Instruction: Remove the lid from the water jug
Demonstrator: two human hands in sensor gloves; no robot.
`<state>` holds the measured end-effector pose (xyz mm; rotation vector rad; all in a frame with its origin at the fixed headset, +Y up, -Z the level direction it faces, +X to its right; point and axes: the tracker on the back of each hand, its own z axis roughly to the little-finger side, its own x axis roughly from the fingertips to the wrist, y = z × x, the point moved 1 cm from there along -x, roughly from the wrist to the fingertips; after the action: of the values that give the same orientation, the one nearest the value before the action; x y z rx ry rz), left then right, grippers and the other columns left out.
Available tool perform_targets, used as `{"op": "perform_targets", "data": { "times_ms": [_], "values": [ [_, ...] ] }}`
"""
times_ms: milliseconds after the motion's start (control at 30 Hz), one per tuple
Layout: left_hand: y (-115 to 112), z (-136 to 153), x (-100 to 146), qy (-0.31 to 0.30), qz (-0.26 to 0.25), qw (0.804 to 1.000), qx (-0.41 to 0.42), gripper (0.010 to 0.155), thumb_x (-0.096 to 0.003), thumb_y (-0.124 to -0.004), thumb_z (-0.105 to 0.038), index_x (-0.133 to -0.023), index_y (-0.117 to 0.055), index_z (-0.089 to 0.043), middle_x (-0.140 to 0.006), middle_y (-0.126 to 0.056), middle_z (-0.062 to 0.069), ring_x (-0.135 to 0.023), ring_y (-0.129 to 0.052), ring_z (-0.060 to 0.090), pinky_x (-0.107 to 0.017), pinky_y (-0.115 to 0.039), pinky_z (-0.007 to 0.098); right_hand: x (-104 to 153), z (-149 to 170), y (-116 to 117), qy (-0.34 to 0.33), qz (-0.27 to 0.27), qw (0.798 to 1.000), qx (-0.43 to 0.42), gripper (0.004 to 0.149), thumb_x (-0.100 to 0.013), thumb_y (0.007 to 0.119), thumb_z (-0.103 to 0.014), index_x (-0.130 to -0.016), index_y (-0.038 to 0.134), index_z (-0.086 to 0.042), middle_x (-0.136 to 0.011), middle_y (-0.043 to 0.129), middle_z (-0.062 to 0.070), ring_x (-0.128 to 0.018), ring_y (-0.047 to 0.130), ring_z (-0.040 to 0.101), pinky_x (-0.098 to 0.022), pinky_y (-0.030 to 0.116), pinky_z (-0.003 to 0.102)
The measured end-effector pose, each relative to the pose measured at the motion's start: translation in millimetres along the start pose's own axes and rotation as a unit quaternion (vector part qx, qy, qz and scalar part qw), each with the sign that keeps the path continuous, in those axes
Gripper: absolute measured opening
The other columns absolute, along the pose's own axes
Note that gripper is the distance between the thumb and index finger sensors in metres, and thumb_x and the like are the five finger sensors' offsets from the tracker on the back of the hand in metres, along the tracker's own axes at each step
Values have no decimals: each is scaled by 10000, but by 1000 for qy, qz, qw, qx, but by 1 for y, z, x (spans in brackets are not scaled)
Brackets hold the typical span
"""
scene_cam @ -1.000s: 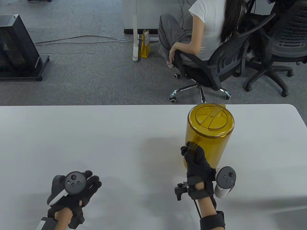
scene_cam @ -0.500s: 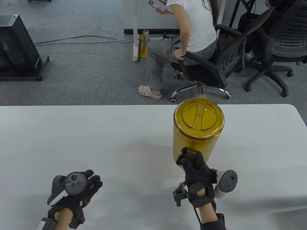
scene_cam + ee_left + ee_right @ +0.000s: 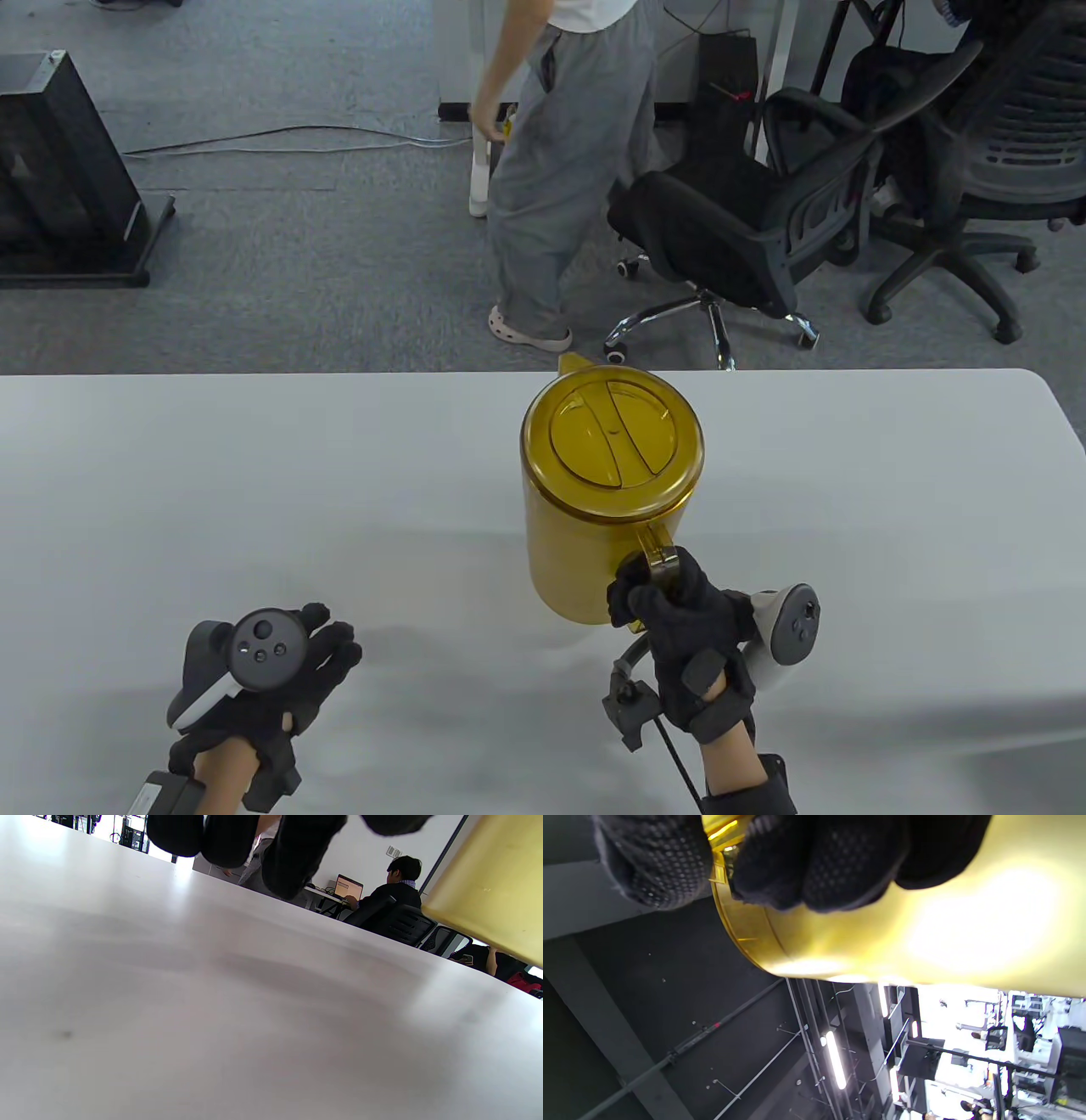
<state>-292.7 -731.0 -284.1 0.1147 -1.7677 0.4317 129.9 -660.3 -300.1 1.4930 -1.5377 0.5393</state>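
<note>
My right hand [image 3: 687, 632] sits at about five o'clock on the table [image 3: 254, 475], its fingers [image 3: 814, 866] curled tight around the handle [image 3: 657, 556] of the water jug [image 3: 607, 509]. In the right wrist view the thumb and fingers wrap the amber handle from both sides, so the grasp is firm. The tracker on the back of that hand points toward three o'clock.

My left hand [image 3: 280, 671] is at about seven o'clock, well apart from the jug. It holds nothing; its fingers [image 3: 292, 853] hang loosely bent above the table surface, and I cannot tell from either view whether the tips touch it.

The water jug is a translucent amber cylinder near the table's centre, slightly toward one o'clock of the middle. In the left wrist view its base appears raised off the table, tilted, at the upper right corner. Its spout points to twelve o'clock, past the far table edge, and its handle faces six o'clock toward me. The lid [image 3: 611, 433] is seated on top, a round amber disc with a raised bar across it.

Beyond the table, at twelve o'clock, a person [image 3: 568, 170] in grey trousers stands on the carpet beside a black office chair [image 3: 747, 229].
</note>
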Motion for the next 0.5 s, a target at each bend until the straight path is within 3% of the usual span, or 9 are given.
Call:
{"op": "perform_targets", "data": {
  "times_ms": [200, 500],
  "values": [
    [-2, 0, 0, 1, 10, 1000, -2, 575, -537, -620, -508, -966, -819, -181, -1096, -637, 233, -988, -591, 483, -720, -415, 673, -2, 9, -1, -3, -41, 996, -77, 519, -455, 810, -638, -726, 889, -202, -367, 955, -18, -251, 955, 149, -291, 827, 410],
    [-3, -1, -1, -4, 9, 1000, -4, 576, -536, -622, -509, -965, -820, -179, -1093, -641, 234, -986, -594, 483, -720, -415, 672, -2, 17, 5, 5, -57, 993, -100, 593, -415, 759, -740, -605, 945, -210, -245, 972, -74, -118, 966, 86, -168, 856, 355]
  ]
}}
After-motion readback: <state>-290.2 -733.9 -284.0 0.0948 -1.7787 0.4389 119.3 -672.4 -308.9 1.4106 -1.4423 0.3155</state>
